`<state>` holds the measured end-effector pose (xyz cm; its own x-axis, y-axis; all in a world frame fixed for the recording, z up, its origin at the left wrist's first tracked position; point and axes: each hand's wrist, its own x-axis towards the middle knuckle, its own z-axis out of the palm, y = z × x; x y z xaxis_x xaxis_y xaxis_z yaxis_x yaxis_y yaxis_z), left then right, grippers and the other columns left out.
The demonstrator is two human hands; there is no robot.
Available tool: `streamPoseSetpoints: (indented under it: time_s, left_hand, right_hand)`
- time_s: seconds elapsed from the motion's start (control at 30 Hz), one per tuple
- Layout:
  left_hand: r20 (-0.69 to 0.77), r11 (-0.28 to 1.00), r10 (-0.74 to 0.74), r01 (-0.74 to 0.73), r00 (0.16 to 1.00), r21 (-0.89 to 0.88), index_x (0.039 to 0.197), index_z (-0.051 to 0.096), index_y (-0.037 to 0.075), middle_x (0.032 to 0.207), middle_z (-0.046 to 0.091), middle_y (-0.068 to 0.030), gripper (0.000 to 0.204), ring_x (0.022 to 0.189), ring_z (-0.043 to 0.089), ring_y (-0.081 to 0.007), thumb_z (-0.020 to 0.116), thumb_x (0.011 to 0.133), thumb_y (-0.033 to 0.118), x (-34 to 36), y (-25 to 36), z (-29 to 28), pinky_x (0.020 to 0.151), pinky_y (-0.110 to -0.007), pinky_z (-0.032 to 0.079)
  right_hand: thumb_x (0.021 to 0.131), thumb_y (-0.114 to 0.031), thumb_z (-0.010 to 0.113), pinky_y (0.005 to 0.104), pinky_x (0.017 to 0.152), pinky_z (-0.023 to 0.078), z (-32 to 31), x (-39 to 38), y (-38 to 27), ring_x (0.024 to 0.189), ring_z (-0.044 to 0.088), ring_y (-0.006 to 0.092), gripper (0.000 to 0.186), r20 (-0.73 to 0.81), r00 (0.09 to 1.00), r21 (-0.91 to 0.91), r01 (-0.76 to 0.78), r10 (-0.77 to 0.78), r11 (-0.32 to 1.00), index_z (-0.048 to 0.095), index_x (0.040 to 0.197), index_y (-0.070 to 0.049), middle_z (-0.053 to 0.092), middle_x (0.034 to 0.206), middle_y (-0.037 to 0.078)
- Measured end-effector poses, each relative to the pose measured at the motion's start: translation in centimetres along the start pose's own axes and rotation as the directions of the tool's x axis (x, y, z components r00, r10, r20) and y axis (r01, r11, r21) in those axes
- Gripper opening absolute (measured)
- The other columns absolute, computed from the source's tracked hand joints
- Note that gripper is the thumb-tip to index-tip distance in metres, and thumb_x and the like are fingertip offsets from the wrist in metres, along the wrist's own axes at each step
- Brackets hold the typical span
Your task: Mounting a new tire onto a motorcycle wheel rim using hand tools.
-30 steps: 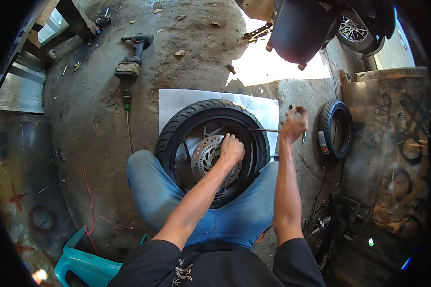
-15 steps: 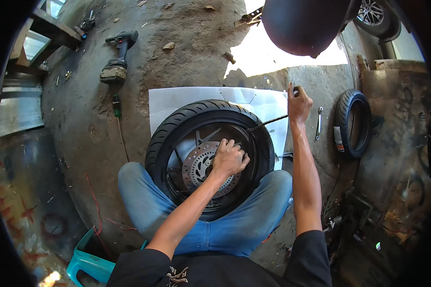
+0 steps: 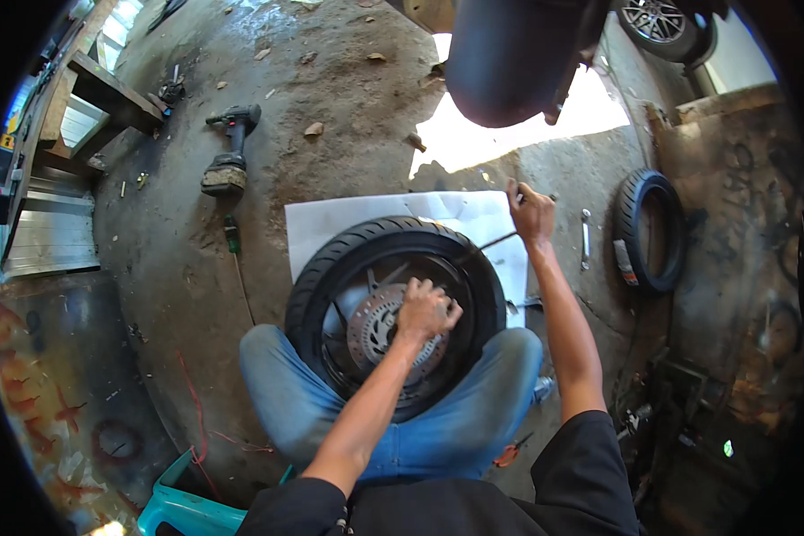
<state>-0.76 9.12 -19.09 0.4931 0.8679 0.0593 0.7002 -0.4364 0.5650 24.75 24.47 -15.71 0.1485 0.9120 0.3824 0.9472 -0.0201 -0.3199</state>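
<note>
A black motorcycle wheel with its tyre (image 3: 330, 268) lies flat between my knees on a white sheet (image 3: 330, 219). A perforated brake disc (image 3: 375, 326) shows at its hub. My left hand (image 3: 427, 311) presses on the hub, fingers curled over the disc. My right hand (image 3: 531, 213) is raised past the tyre's far right side, closed on the end of a thin dark metal lever (image 3: 487, 244) whose other end runs down to the tyre's rim.
A cordless drill (image 3: 230, 152) and a screwdriver (image 3: 232, 235) lie on the dirt floor to the left. A spare tyre (image 3: 648, 232) and a wrench (image 3: 586, 237) lie to the right. A teal plastic stool (image 3: 183, 505) sits under me. A vehicle body (image 3: 509, 54) hangs above.
My right hand has swung the lever up and outward, away from the tyre. The left hand stays on the hub. My head has tilted, shifting the whole view.
</note>
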Motion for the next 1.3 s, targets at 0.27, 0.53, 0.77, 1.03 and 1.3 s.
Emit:
streamPoseSetpoints:
  time_s: [0.27, 0.53, 0.77, 1.03, 1.3]
  left_hand:
    - [-0.004, 1.000, 0.028, -0.028, 1.000, 0.012, 0.078, 0.083, 0.011, 0.084, 0.077, -0.0079, 0.033, 0.085, 0.065, -0.0241, 0.068, 0.086, 0.039, -0.5, -0.4, -0.3, 0.088, -0.041, 0.044]
    - [0.043, 0.986, 0.020, -0.027, 0.999, 0.166, 0.082, 0.084, 0.011, 0.089, 0.078, -0.0092, 0.037, 0.092, 0.067, -0.0261, 0.064, 0.089, 0.041, 0.0, -0.4, 0.4, 0.091, -0.042, 0.045]
    - [-0.265, 0.990, -0.054, 0.087, 0.963, 0.115, 0.116, 0.071, 0.008, 0.122, 0.062, -0.0163, 0.040, 0.117, 0.057, -0.0321, 0.059, 0.097, 0.042, -2.1, -1.3, -3.3, 0.107, -0.052, 0.037]
    - [-0.105, 0.834, -0.490, 0.431, 0.865, -0.344, 0.126, 0.067, -0.001, 0.122, 0.068, -0.0267, 0.062, 0.115, 0.064, -0.0448, 0.056, 0.101, 0.055, -6.5, -7.1, -6.6, 0.101, -0.048, 0.049]
    - [0.001, 0.510, -0.720, 0.530, 0.694, -0.678, 0.123, 0.070, -0.004, 0.117, 0.071, -0.0302, 0.065, 0.119, 0.065, -0.0439, 0.051, 0.097, 0.053, -8.6, -8.8, -5.8, 0.103, -0.045, 0.046]
  right_hand:
    - [0.095, -0.055, 0.063, 0.0449, 0.076, 0.060, -7.1, -1.6, -8.2, 0.081, 0.076, 0.0366, 0.056, 0.728, 0.685, -0.208, 0.255, -0.024, 0.944, 0.080, 0.080, -0.004, 0.075, 0.081, 0.021]
    - [0.098, -0.020, 0.061, 0.0512, 0.081, 0.060, -9.9, -20.1, -13.6, 0.091, 0.075, 0.0422, 0.021, 0.496, 0.792, -0.195, -0.297, 0.355, 0.935, 0.067, 0.108, -0.002, 0.076, 0.092, 0.022]
    - [0.103, -0.027, 0.061, 0.0548, 0.079, 0.051, -11.0, -32.2, -12.4, 0.094, 0.069, 0.0491, 0.030, 0.031, 0.598, 0.260, -0.779, 0.801, 0.571, 0.064, 0.120, -0.003, 0.071, 0.098, 0.031]
    - [0.105, -0.029, 0.054, 0.0532, 0.101, 0.047, -7.4, -34.9, -8.9, 0.116, 0.063, 0.0487, 0.044, 0.068, 0.096, 0.310, -0.948, 0.993, 0.071, 0.056, 0.139, -0.002, 0.067, 0.126, 0.031]
    - [0.102, -0.039, 0.055, 0.0562, 0.102, 0.046, -10.5, -30.2, -7.4, 0.120, 0.062, 0.0490, 0.049, 0.084, 0.291, 0.205, -0.941, 0.953, 0.270, 0.055, 0.143, -0.011, 0.067, 0.130, 0.025]
